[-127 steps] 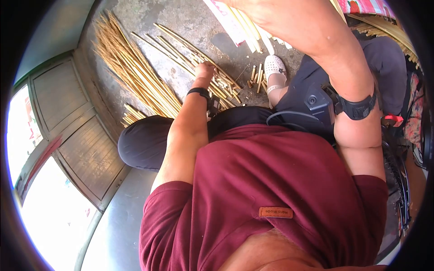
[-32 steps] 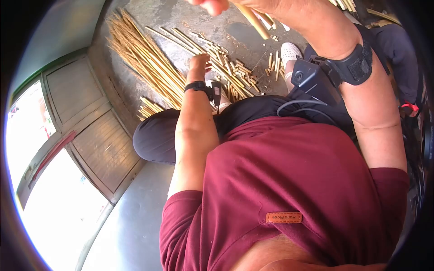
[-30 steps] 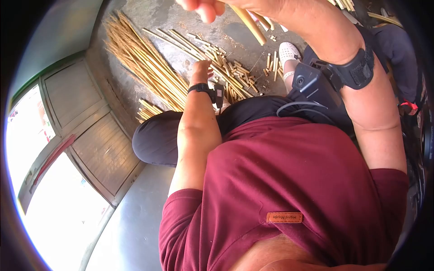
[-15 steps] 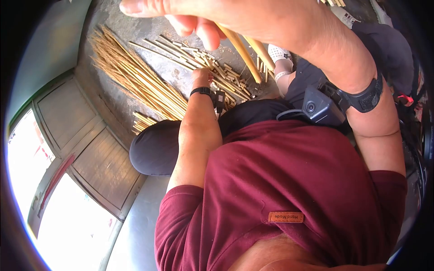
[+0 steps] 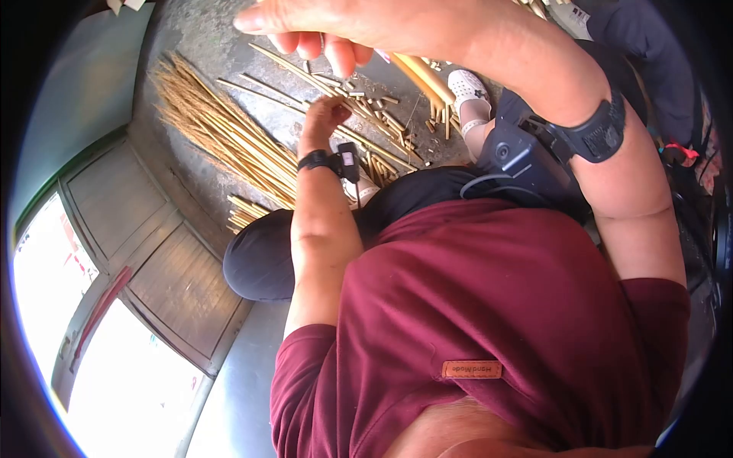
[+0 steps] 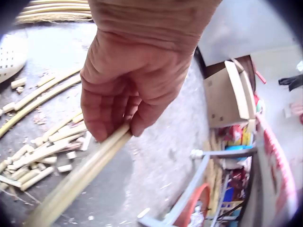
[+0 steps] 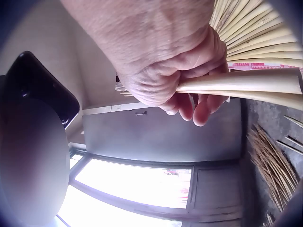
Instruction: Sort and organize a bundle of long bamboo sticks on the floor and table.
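Note:
My left hand (image 5: 324, 116) reaches down over the floor, close above the pile of cut stalk pieces (image 6: 35, 163). In the left wrist view its thumb and fingertips pinch the end of a pale straw-coloured stalk (image 6: 78, 182), which slants toward the camera. Raised nearer the head camera, my right hand (image 5: 374, 23) grips thick yellowish stalks (image 7: 255, 84) under its curled fingers. Two of these stalks lie side by side in the right wrist view, and their far part is out of frame. Several longer thin stalks (image 5: 263, 91) lie beside my left hand.
A bundle of feathery-topped stalks (image 5: 221, 126) lies on the floor at the left. A white perforated shoe (image 5: 467, 88) stands right of the cut pieces. The left wrist view shows a cardboard box (image 6: 227, 99) and a red bucket (image 6: 196, 203). A windowed door (image 5: 114, 183) borders the left.
My right hand has come further into view from the top edge, still holding stalks. The left hand has shifted a little up and left over the pile, and some stalks there lie differently.

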{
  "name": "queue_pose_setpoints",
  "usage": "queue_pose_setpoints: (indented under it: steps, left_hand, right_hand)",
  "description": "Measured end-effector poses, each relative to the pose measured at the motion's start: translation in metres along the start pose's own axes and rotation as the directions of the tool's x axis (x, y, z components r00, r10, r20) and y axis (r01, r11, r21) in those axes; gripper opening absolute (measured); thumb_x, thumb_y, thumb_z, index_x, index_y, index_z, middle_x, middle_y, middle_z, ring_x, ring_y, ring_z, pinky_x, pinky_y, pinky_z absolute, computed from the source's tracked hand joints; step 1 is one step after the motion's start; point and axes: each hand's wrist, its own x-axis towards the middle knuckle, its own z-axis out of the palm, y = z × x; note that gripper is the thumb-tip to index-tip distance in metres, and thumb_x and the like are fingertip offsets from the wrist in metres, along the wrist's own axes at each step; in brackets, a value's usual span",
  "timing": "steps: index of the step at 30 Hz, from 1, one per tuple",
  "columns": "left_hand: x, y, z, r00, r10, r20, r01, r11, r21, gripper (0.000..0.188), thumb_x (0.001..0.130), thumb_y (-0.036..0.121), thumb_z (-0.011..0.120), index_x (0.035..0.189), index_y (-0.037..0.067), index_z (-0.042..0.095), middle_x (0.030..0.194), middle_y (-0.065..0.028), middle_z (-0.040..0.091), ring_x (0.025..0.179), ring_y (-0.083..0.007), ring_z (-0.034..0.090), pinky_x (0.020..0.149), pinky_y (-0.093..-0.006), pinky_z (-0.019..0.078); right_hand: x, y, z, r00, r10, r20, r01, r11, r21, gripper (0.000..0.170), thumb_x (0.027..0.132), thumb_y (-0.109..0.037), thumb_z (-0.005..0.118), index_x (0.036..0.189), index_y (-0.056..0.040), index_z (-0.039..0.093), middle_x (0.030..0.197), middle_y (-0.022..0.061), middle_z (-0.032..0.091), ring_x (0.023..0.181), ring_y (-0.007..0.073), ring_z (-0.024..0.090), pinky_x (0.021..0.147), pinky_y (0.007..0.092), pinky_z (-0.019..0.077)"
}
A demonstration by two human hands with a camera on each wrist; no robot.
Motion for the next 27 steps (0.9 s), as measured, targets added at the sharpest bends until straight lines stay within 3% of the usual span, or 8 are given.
queue_pose_setpoints:
  steps: [3,7,11,12,15,16,22,27]
  left_hand:
    - [-0.030,0.059,-0.002,0.976,0.154,0.155,-0.135,0.983,-0.127,0.006,0.085,0.008,0.061,0.090,0.005,0.059,0.082,-0.0069,0.065,0.070,-0.0194,0.065,0.064,-0.0330,0.0582]
    - [-0.087,0.116,0.014,0.832,0.445,0.332,-0.314,0.870,-0.380,0.010,0.087,0.010,0.061,0.094,0.002,0.062,0.089,-0.0123,0.066,0.080,-0.0212,0.066,0.069,-0.0344,0.0594]
    - [-0.138,0.146,0.035,0.691,0.628,0.357,-0.388,0.740,-0.550,0.013,0.087,0.007,0.061,0.097,-0.001,0.062,0.095,-0.0173,0.065,0.083,-0.0233,0.066,0.072,-0.0357,0.0603]
    - [-0.150,0.153,0.040,0.662,0.654,0.365,-0.423,0.729,-0.538,0.016,0.086,0.006,0.062,0.100,-0.002,0.062,0.095,-0.0175,0.065,0.084,-0.0233,0.066,0.073,-0.0356,0.0603]
    - [-0.184,0.168,0.061,0.591,0.689,0.420,-0.521,0.724,-0.452,0.017,0.089,0.005,0.057,0.103,-0.002,0.061,0.095,-0.0174,0.066,0.084,-0.0235,0.067,0.075,-0.0385,0.0598]
    - [-0.190,0.171,0.065,0.592,0.701,0.398,-0.586,0.713,-0.385,0.017,0.090,0.005,0.055,0.104,-0.002,0.060,0.093,-0.0163,0.067,0.082,-0.0238,0.067,0.072,-0.0386,0.0594]
    - [-0.232,0.178,0.091,0.687,0.658,0.310,-0.699,0.715,0.032,0.015,0.090,0.007,0.058,0.102,-0.001,0.062,0.090,-0.0117,0.067,0.078,-0.0204,0.066,0.068,-0.0326,0.0579]
    - [-0.228,0.189,0.062,0.674,0.706,0.218,-0.707,0.702,-0.086,0.014,0.091,0.007,0.057,0.101,-0.002,0.061,0.088,-0.0112,0.065,0.069,-0.0170,0.062,0.062,-0.0298,0.0567]
  right_hand:
    - [-0.001,-0.001,0.001,1.000,0.027,0.014,-0.026,0.999,-0.018,0.021,0.085,-0.020,0.056,0.080,-0.0008,0.063,0.064,0.0154,0.059,0.061,0.0232,0.061,0.058,0.0341,0.0496]
    - [-0.003,-0.003,0.002,0.998,0.061,-0.004,-0.061,0.988,-0.141,0.023,0.085,-0.021,0.056,0.079,-0.0001,0.063,0.064,0.0161,0.060,0.062,0.0240,0.062,0.059,0.0347,0.0499]
    - [0.001,0.014,0.013,0.997,0.023,-0.077,-0.045,0.954,-0.297,0.031,0.083,-0.026,0.058,0.077,0.0043,0.061,0.064,0.0195,0.058,0.067,0.0277,0.064,0.065,0.0387,0.0506]
    - [0.011,0.025,0.020,0.993,0.066,-0.097,-0.101,0.900,-0.424,0.026,0.085,-0.021,0.057,0.083,0.0050,0.061,0.071,0.0177,0.062,0.070,0.0240,0.066,0.065,0.0350,0.0524]
    - [0.031,0.027,0.030,0.895,0.408,0.178,-0.331,0.877,-0.347,0.061,0.086,-0.047,0.057,0.118,0.0042,0.052,0.112,0.0265,0.059,0.088,0.0295,0.068,0.064,0.0413,0.0570]
    - [0.010,0.029,0.037,0.966,0.226,0.123,-0.232,0.972,0.037,0.049,0.088,-0.036,0.059,0.106,0.0101,0.057,0.098,0.0240,0.064,0.069,0.0252,0.069,0.049,0.0307,0.0567]
    - [0.015,0.024,0.037,0.947,0.241,0.212,-0.264,0.961,0.084,0.037,0.092,-0.023,0.053,0.106,0.0107,0.055,0.094,0.0232,0.065,0.076,0.0269,0.070,0.058,0.0338,0.0595]
    - [0.010,0.014,0.033,0.937,0.263,0.229,-0.301,0.942,0.147,0.032,0.091,-0.019,0.052,0.105,0.0091,0.054,0.095,0.0239,0.065,0.078,0.0282,0.070,0.059,0.0364,0.0589]
